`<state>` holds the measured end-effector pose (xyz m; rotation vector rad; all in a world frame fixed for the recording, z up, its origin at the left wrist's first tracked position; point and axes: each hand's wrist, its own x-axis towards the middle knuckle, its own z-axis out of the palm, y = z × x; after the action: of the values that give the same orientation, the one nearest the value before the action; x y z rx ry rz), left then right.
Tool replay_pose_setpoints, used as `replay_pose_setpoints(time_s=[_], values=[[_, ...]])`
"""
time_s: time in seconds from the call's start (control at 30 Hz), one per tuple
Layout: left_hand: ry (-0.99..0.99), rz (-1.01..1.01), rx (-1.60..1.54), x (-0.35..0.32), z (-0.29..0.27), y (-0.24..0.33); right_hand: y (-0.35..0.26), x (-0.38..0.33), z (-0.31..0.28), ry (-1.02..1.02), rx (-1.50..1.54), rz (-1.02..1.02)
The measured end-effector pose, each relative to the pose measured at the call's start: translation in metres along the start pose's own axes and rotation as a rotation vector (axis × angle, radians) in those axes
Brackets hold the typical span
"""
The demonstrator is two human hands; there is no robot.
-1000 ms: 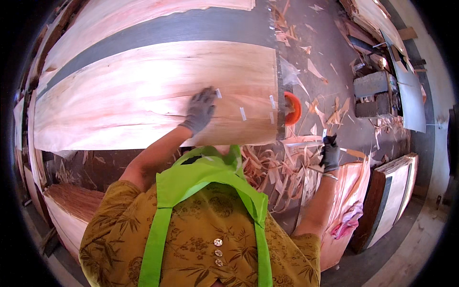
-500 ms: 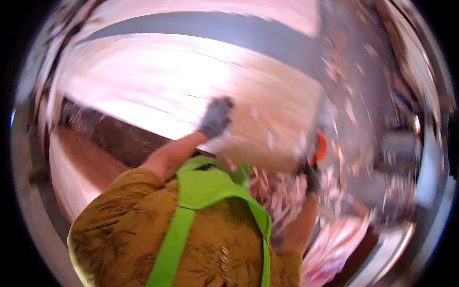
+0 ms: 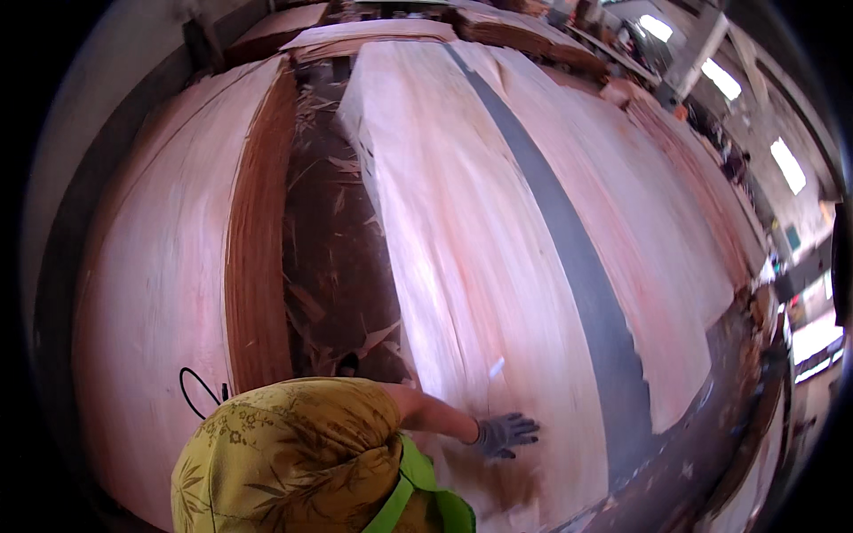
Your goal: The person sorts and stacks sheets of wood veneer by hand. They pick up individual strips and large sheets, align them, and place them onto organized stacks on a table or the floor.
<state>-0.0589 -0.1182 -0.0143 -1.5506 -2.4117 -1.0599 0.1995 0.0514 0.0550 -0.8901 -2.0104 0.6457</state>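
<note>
Left hand (image 3: 503, 434), in a grey work glove, lies flat w/ fingers spread apart, palm down on the top veneer sheet (image 3: 462, 266); it presses on the wood, grips nothing. Forearm bare, coming out of a yellow leaf-print sleeve (image 3: 284, 453) at the lower edge, w/ a bright green strap (image 3: 418, 493) just beside it. Right hand not seen in the head view, so can't tell its grip. The veneer sheet is long, pale pinkish, grain running away from the person toward the top of frame; hand sits near its close end, a bit right of centre. Just right of the hand a dark grey strip (image 3: 569, 258) runs the length of the pile, between this sheet and another pale veneer sheet (image 3: 657, 266) further right. Left of the worked sheet, a dark gap w/ wood scraps and slivers (image 3: 333, 266) on the floor. Beyond the gap, a second veneer stack (image 3: 160, 293), w/ brown layered edge facing the gap. A thin black cable loop (image 3: 197, 391) lies on that stack near the person's shoulder. More stacks far back at top, blurry.
</note>
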Motion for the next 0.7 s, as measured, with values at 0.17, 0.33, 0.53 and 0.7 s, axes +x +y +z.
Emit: replay_pose_setpoints(time_s=[0.17,0.33,0.53,0.7], values=[[0.092,-0.016,-0.079,-0.045,-0.109,-0.032,-0.056,-0.036,0.115,-0.602,0.392,0.707],[0.005,-0.293,-0.095,-0.200,-0.228,-0.127,-0.123,-0.079,0.234,-0.993,0.210,0.620],[0.154,-0.816,0.197,-0.411,-0.394,-0.192,-0.293,-0.120,0.339,-1.155,0.432,0.660],[0.697,-1.202,0.430,-0.516,-0.462,-0.195,-0.393,-0.146,0.445,-1.427,0.341,0.310]])
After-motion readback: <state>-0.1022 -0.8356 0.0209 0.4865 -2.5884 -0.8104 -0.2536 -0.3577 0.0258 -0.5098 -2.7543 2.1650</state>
